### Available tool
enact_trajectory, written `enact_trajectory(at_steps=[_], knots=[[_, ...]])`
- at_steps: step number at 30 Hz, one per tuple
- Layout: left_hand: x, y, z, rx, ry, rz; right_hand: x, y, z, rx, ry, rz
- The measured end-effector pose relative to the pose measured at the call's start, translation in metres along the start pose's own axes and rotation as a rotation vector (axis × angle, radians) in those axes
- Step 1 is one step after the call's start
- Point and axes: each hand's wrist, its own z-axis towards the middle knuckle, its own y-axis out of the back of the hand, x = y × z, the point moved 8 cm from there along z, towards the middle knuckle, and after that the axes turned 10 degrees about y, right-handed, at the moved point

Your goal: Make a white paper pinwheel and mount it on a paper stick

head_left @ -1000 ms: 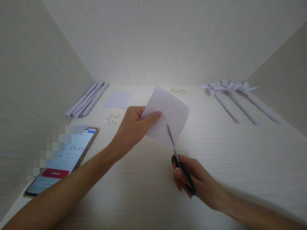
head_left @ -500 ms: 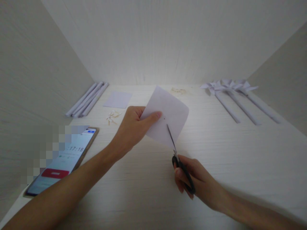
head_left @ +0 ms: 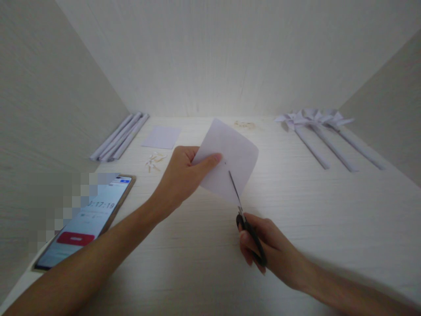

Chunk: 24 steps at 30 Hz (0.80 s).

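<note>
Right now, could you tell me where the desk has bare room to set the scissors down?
Free: the wide desk stretch between the right hand and the paper pinwheels. Crowded: the left, with phone, paper rolls, scraps.

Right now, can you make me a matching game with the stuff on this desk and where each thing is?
Things:
1. scissors
2. phone
3. paper pinwheels
4. paper square

Places:
A. far right of the desk
B. in the left hand
C. in the right hand
D. near left of the desk

Pairs: 1-C, 2-D, 3-A, 4-B
</note>
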Motion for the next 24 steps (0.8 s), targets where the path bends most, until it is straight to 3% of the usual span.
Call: enact_trajectory(at_steps=[24], knots=[[0.0047,0.0003,0.0026,-0.013,-0.001,-0.107,0.0001,-0.0005,0.0007,0.008,0.002,0.017]])
